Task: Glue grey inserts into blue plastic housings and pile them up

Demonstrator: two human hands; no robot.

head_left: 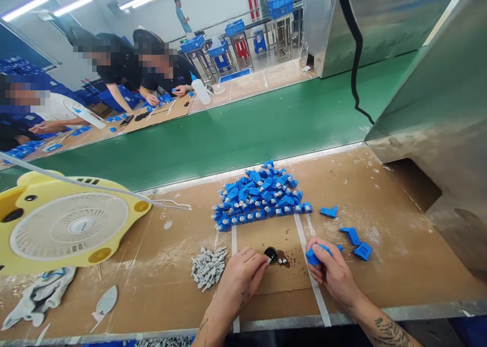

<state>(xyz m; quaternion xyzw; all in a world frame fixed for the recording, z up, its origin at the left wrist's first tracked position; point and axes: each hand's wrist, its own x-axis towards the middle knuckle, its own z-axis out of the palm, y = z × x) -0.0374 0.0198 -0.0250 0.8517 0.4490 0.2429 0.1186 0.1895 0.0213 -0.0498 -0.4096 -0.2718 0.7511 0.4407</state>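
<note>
My left hand point(243, 273) is closed in a pinch at the edge of a small round black cup point(271, 254). A small pale piece barely shows at its fingertips. Small white bits point(282, 261) lie on a dark wet stain beside the cup. Farther right, my right hand point(333, 271) grips a blue plastic part point(312, 256) just above the cardboard. A heap of similar blue parts point(262, 189), many with pale tips, lies ahead of my hands. Left of my left hand is a pile of small grey pieces point(208, 267).
Several loose blue parts point(362, 251) lie right of my right hand. A yellow fan point(76, 225), a grey glove point(41, 293) and a white cord occupy the left. Behind the heap runs a green belt point(228, 139); a metal housing point(437, 134) stands at right. People work across the belt.
</note>
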